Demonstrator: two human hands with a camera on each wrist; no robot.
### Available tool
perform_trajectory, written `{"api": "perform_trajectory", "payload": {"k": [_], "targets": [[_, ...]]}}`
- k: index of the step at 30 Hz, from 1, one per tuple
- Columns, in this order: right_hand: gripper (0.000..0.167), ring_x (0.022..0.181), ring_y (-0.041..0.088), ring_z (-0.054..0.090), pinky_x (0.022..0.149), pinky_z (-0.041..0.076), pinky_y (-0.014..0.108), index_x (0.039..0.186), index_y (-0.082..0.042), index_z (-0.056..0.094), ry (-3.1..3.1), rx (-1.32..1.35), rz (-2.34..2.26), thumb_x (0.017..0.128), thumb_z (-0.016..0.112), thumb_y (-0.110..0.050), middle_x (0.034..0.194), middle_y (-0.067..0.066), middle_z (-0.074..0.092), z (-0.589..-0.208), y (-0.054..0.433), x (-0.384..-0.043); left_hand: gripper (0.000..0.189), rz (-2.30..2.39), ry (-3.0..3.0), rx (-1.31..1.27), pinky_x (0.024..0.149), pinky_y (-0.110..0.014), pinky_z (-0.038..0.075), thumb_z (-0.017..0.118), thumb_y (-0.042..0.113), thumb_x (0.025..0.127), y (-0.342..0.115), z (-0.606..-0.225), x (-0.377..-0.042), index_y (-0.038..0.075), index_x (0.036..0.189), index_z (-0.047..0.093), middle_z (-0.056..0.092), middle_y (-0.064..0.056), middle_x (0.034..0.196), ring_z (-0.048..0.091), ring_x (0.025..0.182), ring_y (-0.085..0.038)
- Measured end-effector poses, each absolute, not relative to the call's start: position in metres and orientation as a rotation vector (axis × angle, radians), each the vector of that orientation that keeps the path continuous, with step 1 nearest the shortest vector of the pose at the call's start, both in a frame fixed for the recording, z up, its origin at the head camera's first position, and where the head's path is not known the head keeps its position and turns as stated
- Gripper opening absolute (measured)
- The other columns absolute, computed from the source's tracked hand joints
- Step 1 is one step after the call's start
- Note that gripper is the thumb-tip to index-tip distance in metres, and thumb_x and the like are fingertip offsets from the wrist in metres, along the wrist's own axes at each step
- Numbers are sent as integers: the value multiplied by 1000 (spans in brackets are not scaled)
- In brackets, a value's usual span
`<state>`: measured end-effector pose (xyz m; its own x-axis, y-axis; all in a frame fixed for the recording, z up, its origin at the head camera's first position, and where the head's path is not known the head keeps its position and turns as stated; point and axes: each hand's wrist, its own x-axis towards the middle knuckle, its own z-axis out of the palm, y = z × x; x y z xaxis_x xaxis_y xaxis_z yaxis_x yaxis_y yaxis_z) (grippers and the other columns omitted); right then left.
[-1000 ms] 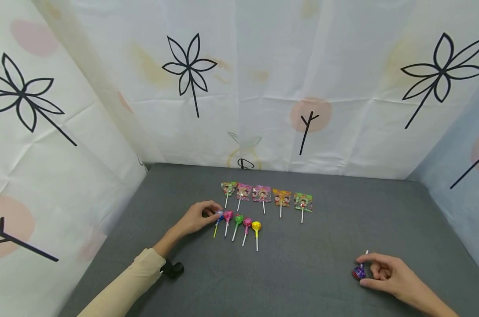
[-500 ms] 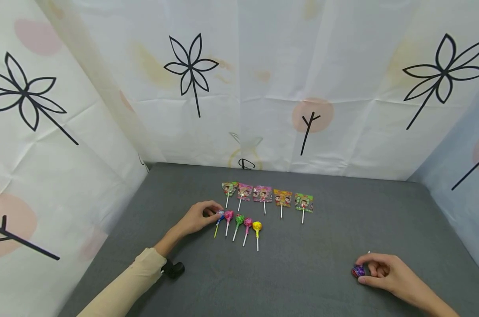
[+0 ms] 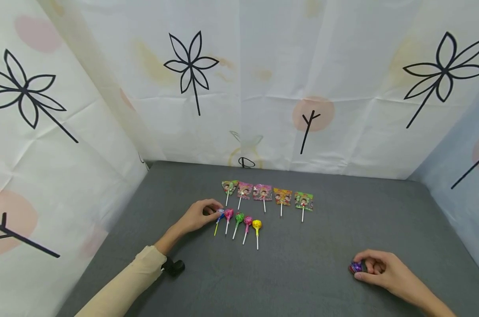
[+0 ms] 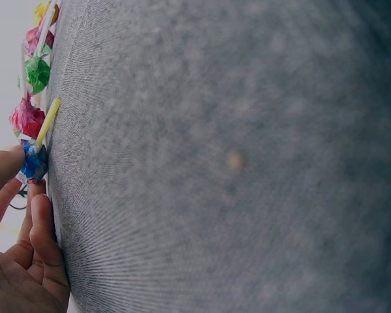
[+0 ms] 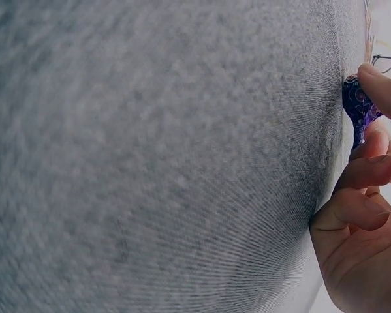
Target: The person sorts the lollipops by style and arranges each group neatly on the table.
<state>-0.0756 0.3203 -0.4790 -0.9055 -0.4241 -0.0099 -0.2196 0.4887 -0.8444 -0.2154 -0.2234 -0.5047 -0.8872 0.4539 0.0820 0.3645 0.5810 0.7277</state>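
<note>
My left hand (image 3: 200, 215) pinches the blue-wrapped head of a lollipop (image 4: 35, 160) with a yellow stick, at the left end of a slanting row on the grey table. Beside it lie a pink lollipop (image 3: 229, 214), a green one (image 3: 239, 218), another pink one (image 3: 248, 221) and a yellow one (image 3: 257, 225), all on white sticks. Far to the right, my right hand (image 3: 390, 273) holds a purple lollipop (image 3: 356, 267) between thumb and forefinger, close over the table. Its wrapped head shows in the right wrist view, while the fingers cover most of its stick.
Behind the round lollipops runs a second row of flat-packed lollipops, from a green packet (image 3: 229, 186) through pink (image 3: 262, 192) and orange (image 3: 282, 197) to another green one (image 3: 304, 201). A patterned white curtain (image 3: 271, 88) borders the grey table (image 3: 295, 273).
My right hand has shifted slightly left and away from me with the purple lollipop, whose stick has gone out of sight behind the fingers. My left hand stays put.
</note>
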Motion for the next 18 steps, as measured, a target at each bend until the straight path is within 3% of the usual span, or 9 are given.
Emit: {"api": "perform_trajectory", "payload": {"k": [18], "targets": [[12,52,7,43,46,39,28,99,-7,68,2590,-559,-1340,94,76,-14,68,-8,52,-460,296,-86,19,1199,2689,703,83,-40,53,72,17,98,-223,-504,-215,13,117,72,68,2,104,63,91,-14]]}}
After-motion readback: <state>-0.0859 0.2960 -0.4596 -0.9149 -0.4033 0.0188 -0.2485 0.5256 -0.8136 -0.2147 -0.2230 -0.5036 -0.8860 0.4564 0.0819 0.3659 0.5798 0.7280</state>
